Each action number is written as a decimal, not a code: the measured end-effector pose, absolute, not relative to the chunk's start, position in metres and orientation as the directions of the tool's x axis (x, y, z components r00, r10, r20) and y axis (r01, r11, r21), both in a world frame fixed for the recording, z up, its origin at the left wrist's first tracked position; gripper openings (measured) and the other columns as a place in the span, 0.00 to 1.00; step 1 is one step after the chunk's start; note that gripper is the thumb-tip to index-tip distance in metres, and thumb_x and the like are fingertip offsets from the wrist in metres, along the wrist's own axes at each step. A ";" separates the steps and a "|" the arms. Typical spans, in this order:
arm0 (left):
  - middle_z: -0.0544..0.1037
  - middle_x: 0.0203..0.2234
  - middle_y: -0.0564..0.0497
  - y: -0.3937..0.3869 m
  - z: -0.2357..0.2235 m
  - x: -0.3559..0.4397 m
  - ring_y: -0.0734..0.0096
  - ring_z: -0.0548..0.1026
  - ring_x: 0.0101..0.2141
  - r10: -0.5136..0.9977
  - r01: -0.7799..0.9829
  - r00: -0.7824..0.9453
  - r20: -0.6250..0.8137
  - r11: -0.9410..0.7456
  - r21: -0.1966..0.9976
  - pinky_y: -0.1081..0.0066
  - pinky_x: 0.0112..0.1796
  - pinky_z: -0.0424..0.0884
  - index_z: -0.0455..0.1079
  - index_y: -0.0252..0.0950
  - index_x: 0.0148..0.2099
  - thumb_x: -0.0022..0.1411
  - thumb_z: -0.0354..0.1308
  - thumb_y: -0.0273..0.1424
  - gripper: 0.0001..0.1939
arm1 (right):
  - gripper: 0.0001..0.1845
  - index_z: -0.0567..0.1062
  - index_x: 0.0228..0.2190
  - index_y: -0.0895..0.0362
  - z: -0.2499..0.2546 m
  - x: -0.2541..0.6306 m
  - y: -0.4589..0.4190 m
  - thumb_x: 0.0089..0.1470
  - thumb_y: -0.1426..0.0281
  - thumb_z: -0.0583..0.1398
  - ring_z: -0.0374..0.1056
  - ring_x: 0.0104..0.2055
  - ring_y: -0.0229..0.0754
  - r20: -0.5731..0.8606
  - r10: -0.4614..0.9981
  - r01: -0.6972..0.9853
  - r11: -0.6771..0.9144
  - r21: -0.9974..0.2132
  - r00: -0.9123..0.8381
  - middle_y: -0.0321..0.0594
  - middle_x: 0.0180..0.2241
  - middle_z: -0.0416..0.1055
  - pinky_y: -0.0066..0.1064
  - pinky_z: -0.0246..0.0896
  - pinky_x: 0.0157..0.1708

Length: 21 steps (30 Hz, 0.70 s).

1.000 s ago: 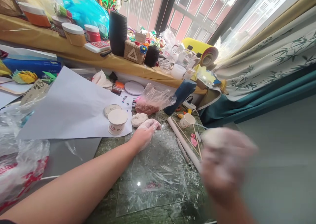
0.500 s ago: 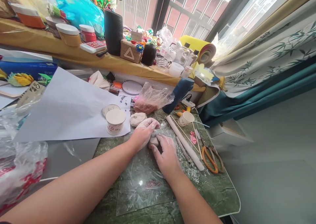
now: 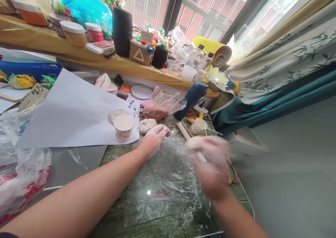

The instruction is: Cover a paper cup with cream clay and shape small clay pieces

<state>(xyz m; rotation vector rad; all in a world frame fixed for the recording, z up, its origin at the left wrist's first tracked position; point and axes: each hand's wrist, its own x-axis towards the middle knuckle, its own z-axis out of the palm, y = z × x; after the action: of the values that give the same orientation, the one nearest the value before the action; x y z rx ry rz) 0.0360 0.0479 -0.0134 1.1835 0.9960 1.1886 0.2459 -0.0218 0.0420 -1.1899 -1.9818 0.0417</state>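
Observation:
My left hand, dusted with white powder, is closed at the far edge of a clear sheet; what its curled fingers hold, if anything, is hidden. A lump of whitish clay lies just beyond it. My right hand is smeared by motion above the pale rolling rod to the right of the sheet. Its fingers are too blurred to read, and I cannot tell whether it holds something. White smears and a reddish patch mark the sheet.
Left of the clay, a paper cup stands on white paper. Behind are a plastic bag with reddish-brown material and a dark blue cylinder. Another paper cup stands at right. Jars and craft supplies crowd the windowsill.
My right hand has lifted off the sheet and swung right, over the rod. The small grey-white clay block beside its fingers no longer shows on the sheet. My left hand has barely moved.

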 end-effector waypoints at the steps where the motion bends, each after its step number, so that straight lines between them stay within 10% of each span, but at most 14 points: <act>1: 0.77 0.34 0.49 0.048 -0.013 0.036 0.63 0.74 0.40 0.991 -0.137 0.130 0.037 -0.019 0.990 0.65 0.48 0.67 0.72 0.38 0.36 0.66 0.54 0.41 0.13 | 0.19 0.75 0.51 0.44 0.026 0.240 -0.027 0.58 0.65 0.66 0.73 0.48 0.51 0.497 0.779 0.702 0.594 -0.393 -0.382 0.41 0.46 0.74 0.47 0.73 0.46; 11: 0.77 0.32 0.50 0.047 -0.010 0.037 0.64 0.73 0.38 0.991 -0.170 0.127 0.044 -0.022 0.985 0.65 0.47 0.69 0.72 0.37 0.35 0.65 0.55 0.42 0.14 | 0.26 0.68 0.60 0.50 -0.030 0.212 -0.033 0.61 0.65 0.61 0.66 0.59 0.54 0.246 0.931 0.717 0.365 -0.594 -0.270 0.47 0.56 0.71 0.54 0.62 0.60; 17: 0.77 0.33 0.50 0.048 -0.014 0.037 0.64 0.74 0.39 0.991 -0.168 0.128 0.050 -0.028 0.985 0.65 0.47 0.68 0.72 0.38 0.35 0.65 0.55 0.42 0.13 | 0.26 0.70 0.57 0.54 -0.015 0.216 -0.023 0.59 0.62 0.63 0.76 0.47 0.50 0.115 0.992 0.506 0.127 -0.853 -0.055 0.47 0.49 0.77 0.47 0.73 0.50; 21: 0.77 0.33 0.50 0.049 -0.018 0.039 0.64 0.75 0.39 0.990 -0.167 0.137 0.041 -0.017 0.986 0.65 0.48 0.68 0.72 0.38 0.36 0.65 0.55 0.43 0.14 | 0.24 0.72 0.57 0.50 0.052 0.234 -0.017 0.60 0.64 0.63 0.75 0.52 0.50 0.372 0.923 0.459 0.291 -0.839 0.095 0.45 0.53 0.76 0.49 0.69 0.56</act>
<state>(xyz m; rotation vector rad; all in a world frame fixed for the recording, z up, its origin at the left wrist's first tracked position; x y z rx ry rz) 0.0390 0.0492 -0.0183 1.1700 0.9714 1.2010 0.2342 -0.0175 0.0517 -1.3260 -1.5276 0.5650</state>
